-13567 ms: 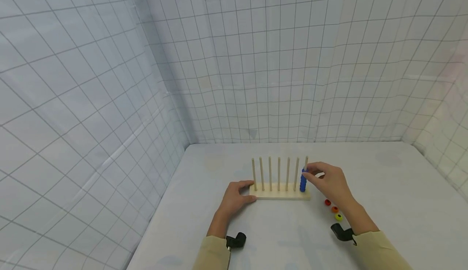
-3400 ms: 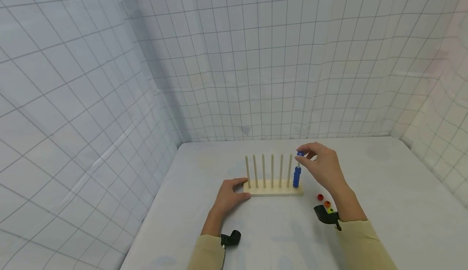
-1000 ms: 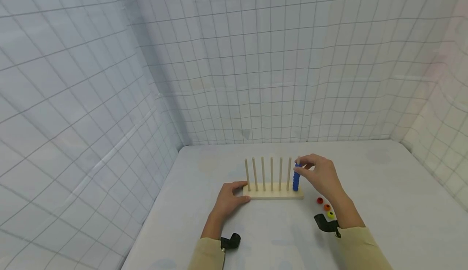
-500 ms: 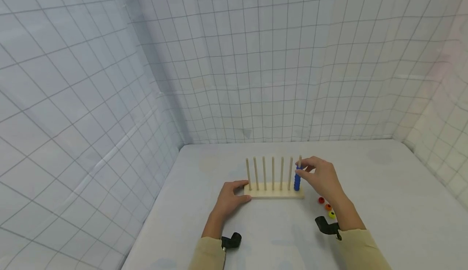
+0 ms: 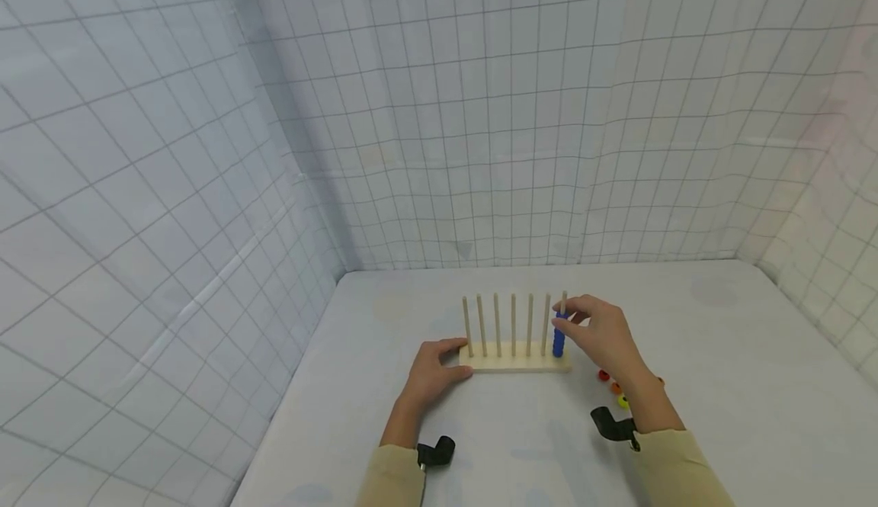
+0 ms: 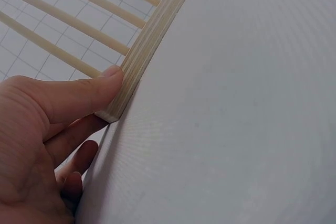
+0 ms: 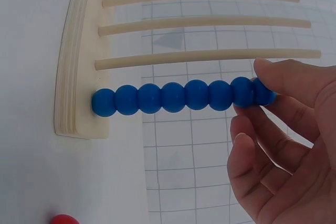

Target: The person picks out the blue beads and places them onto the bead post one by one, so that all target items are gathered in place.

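A pale wooden peg stand [image 5: 519, 363] with a row of upright pegs stands on the table. My left hand [image 5: 430, 373] grips the left end of its base, and in the left wrist view the thumb [image 6: 110, 80] lies on the base's edge. Several blue beads [image 7: 173, 97] are stacked on the rightmost peg; the other pegs carry none. With thumb and fingers, my right hand [image 5: 604, 333] pinches the topmost blue bead [image 7: 263, 93], which touches or nearly touches the bead below. The peg's tip shows above the fingers in the head view.
Right of the stand lie loose beads: a red one [image 5: 604, 374], an orange one [image 5: 616, 387] and a yellow one [image 5: 623, 401], partly behind the right wrist. A small orange-brown thing [image 5: 661, 381] peeks out beyond the forearm. Grid-patterned sheets [image 5: 514, 149] wall the white table.
Since 3.4 s ago, my right hand has come down the rightmost peg with the blue bead, from the tip to the stack. Over the last half second it barely moves. The left hand keeps its place.
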`<state>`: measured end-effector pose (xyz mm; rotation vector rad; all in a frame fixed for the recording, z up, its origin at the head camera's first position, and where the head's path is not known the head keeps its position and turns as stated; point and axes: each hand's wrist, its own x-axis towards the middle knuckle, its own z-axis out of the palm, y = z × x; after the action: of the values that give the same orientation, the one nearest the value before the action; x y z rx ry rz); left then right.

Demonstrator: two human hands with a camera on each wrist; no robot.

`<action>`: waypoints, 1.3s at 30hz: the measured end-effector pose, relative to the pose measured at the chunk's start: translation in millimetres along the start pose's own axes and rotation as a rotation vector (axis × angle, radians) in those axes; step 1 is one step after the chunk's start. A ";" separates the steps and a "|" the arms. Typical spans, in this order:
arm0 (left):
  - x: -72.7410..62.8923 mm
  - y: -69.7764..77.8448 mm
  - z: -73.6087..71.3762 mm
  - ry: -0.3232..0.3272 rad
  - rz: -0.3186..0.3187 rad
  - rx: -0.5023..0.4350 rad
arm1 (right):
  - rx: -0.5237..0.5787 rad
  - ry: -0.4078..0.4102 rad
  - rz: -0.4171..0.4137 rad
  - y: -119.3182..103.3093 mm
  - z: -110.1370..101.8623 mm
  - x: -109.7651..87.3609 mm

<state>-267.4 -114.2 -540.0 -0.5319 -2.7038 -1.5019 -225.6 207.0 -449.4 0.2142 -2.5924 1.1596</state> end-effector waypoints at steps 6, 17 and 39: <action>1.8 -1.2 -0.1 -0.001 0.014 0.003 | 0.001 -0.010 0.000 2.2 0.2 -0.7; 1.4 -1.7 -1.2 -0.005 0.025 -0.004 | -0.021 -0.025 -0.012 2.5 -0.5 -0.1; -5.5 -0.7 -17.0 0.026 -0.051 -0.011 | -0.112 -0.041 -0.066 2.1 -7.6 -4.3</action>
<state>-265.1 -130.2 -532.2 -0.4433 -2.7113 -1.5258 -220.5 214.2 -447.5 0.2994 -2.6548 0.9938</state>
